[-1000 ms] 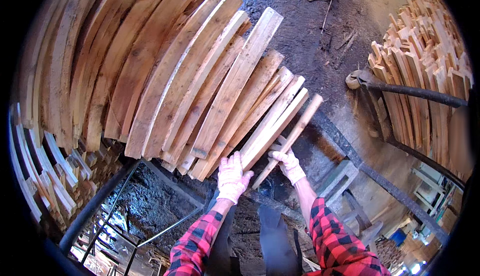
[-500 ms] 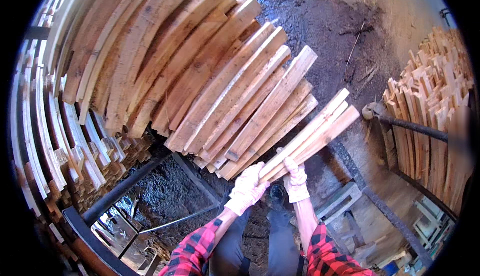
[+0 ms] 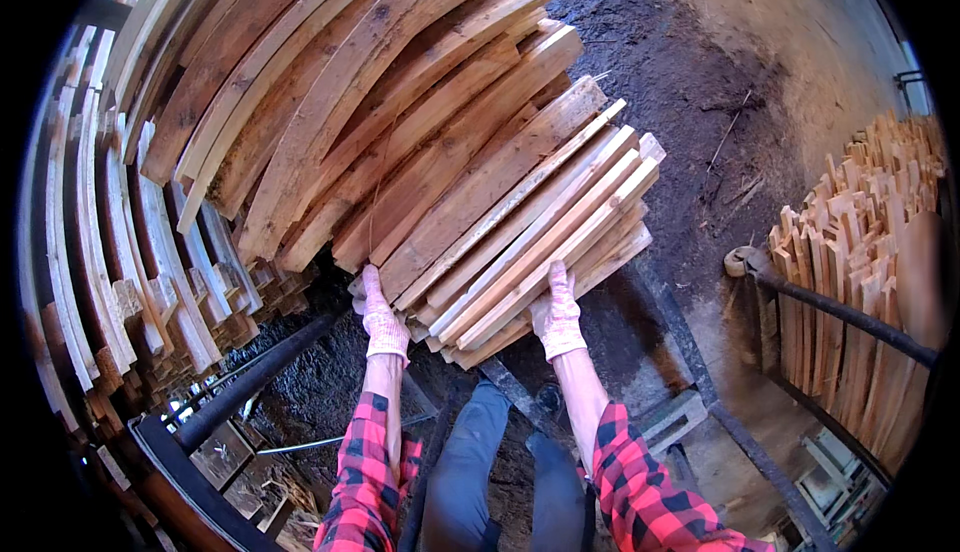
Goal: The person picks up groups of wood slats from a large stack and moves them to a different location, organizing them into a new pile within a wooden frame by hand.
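Note:
A row of long, pale wooden slats point(image 3: 545, 237) lies side by side in front of me, slanting up to the right. My left hand point(image 3: 383, 322), in a pale glove, presses against the left side of the row near its close end, thumb pointing up. On the opposite side, my gloved right hand point(image 3: 557, 317) clasps the near right edge, its thumb on the outer slat. Both hands squeeze the row between them; most of their fingers are hidden by the wood.
Wider boards point(image 3: 340, 112) pile up beyond the slats at upper left. More stacked lumber point(image 3: 160, 252) stands at far left. Dark metal bars point(image 3: 260, 382) run at left and right. Upright sticks point(image 3: 850, 282) fill a rack at right, behind a rounded bar end point(image 3: 740, 260).
The few slats lifted in both hands now lie with the others in the row. My hands have parted, the left moving left and up, to either side of the row.

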Motion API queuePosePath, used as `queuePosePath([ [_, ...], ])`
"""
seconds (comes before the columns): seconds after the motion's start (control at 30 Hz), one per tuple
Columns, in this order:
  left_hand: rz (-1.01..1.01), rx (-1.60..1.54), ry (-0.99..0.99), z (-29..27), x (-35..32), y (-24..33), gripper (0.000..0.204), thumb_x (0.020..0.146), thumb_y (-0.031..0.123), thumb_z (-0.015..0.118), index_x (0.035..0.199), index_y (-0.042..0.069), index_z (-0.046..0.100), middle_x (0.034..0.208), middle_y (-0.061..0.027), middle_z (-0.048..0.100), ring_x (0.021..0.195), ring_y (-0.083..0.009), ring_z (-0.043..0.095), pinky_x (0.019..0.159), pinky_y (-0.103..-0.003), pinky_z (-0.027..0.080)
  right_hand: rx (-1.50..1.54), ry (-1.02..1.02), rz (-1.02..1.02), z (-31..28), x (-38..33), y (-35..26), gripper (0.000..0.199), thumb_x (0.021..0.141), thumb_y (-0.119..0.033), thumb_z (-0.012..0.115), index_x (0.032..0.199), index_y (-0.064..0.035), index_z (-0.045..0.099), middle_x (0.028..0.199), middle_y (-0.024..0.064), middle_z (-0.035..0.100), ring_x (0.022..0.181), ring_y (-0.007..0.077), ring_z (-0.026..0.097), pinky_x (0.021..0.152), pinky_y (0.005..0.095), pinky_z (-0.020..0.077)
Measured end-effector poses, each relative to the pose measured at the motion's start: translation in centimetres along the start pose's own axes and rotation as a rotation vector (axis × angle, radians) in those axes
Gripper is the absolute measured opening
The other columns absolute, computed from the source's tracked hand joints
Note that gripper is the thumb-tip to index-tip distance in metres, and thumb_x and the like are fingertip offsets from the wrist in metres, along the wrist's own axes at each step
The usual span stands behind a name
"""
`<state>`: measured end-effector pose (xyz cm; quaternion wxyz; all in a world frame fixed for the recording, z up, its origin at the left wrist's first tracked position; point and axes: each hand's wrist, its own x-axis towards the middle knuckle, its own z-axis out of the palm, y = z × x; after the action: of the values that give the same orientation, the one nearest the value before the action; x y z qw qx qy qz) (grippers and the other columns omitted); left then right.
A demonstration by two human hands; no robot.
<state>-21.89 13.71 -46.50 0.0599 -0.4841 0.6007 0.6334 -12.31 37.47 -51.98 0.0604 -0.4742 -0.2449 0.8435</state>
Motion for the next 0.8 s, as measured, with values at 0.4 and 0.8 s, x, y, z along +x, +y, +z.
queuePosePath([
  [0.4, 0.241, 0.543, -0.404, -3.5, -7.5, -1.2, 0.071, 0.087, 0.037, 0.077, 0.14, -0.002, 0.049, 0.127, -0.0174, 0.063, 0.115, -0.0259, 0.06, 0.102, -0.036, 0.046, 0.006, -0.093, 0.231, 0.1, -1.0, 0.1, 0.096, 0.083, -0.061, 0.075, 0.151, -0.0044, 0.038, 0.15, 0.0125, 0.043, 0.136, 0.0269, 0.04, 0.115, 0.0426, 0.0362],
  [0.8, 0.723, 0.902, -0.416, 6.0, -12.4, -0.2, 0.089, 0.075, 0.057, 0.08, 0.138, 0.0, 0.053, 0.135, -0.0229, 0.058, 0.126, -0.0357, 0.055, 0.11, -0.047, 0.04, -0.037, -0.245, 0.258, -7.3, -2.3, -3.1, 0.102, 0.081, -0.076, 0.059, 0.152, -0.0064, 0.037, 0.152, 0.0152, 0.044, 0.14, 0.0325, 0.042, 0.119, 0.0475, 0.0314],
])
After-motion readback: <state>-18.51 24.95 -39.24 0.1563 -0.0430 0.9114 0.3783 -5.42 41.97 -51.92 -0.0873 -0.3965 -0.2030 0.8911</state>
